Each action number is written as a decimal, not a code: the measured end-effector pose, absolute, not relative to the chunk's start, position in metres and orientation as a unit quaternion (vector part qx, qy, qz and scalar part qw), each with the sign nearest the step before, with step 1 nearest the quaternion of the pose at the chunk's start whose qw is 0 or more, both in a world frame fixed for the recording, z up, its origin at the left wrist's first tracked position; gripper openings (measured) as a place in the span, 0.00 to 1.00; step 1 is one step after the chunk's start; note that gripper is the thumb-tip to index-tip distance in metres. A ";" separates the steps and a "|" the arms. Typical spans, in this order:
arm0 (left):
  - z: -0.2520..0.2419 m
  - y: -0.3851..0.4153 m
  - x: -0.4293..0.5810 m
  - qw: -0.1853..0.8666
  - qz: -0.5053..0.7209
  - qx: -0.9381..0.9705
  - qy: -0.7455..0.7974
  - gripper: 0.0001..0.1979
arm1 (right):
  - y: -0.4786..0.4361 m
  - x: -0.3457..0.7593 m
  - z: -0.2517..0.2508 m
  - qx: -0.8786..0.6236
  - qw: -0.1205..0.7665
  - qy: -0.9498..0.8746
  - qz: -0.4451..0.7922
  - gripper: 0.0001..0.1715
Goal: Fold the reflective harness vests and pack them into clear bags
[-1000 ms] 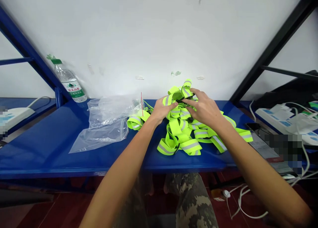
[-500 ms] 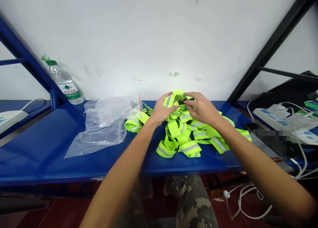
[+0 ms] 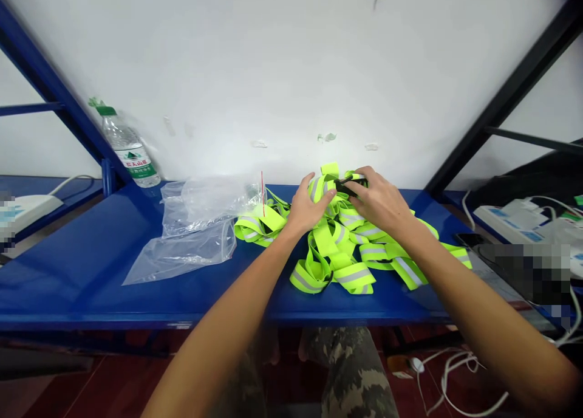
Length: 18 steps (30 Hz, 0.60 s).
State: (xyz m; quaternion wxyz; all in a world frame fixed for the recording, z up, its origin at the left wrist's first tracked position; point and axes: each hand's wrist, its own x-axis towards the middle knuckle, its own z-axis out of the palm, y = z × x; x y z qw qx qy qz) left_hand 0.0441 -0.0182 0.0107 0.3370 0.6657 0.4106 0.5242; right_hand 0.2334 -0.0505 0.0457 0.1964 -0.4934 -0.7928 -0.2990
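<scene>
While my right grip (image 3: 380,202) closes narrowly on a small black plastic buckle (image 3: 349,186), my left grip (image 3: 310,206) sits open just beside it, its fingers spread over a tangled heap of neon yellow-green fabric straps (image 3: 353,277) with silver reflective bands. The buckle lies almost level, its long axis running crosswise ahead of me, with one end under my right fingers, so my right hand is the nearer and my left comes at it from the side. The heap spreads forward and to the right of both grips across a glossy blue steel tabletop (image 3: 91,278). Left of my left grip, a crumpled clear plastic zip bag (image 3: 195,248) lies just beside the straps, and beyond it a clear water bottle (image 3: 130,150) leans against the white wall (image 3: 273,59). Far right of my right grip sits a white power strip (image 3: 514,214)
</scene>
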 end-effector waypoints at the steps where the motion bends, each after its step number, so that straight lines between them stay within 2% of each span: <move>1: 0.011 -0.018 0.044 0.330 0.523 0.671 0.409 0.36 | -0.052 0.232 0.046 -0.498 0.195 -0.790 -0.300 0.19; 7: 0.013 -0.023 0.048 0.304 0.533 0.675 0.408 0.33 | -0.058 0.226 0.052 -0.438 0.189 -0.818 -0.322 0.11; 10: 0.016 -0.027 0.049 0.279 0.527 0.693 0.405 0.32 | -0.058 0.223 0.051 -0.419 0.158 -0.839 -0.310 0.11; 14: 0.014 -0.024 0.046 0.258 0.516 0.722 0.382 0.23 | -0.057 0.226 0.048 -0.415 0.135 -0.853 -0.287 0.11; 16: 0.013 -0.021 0.044 0.253 0.516 0.720 0.389 0.21 | -0.055 0.233 0.049 -0.426 0.151 -0.856 -0.251 0.09; 18: 0.013 -0.018 0.042 0.261 0.529 0.690 0.419 0.18 | -0.050 0.245 0.051 -0.449 0.206 -0.850 -0.182 0.08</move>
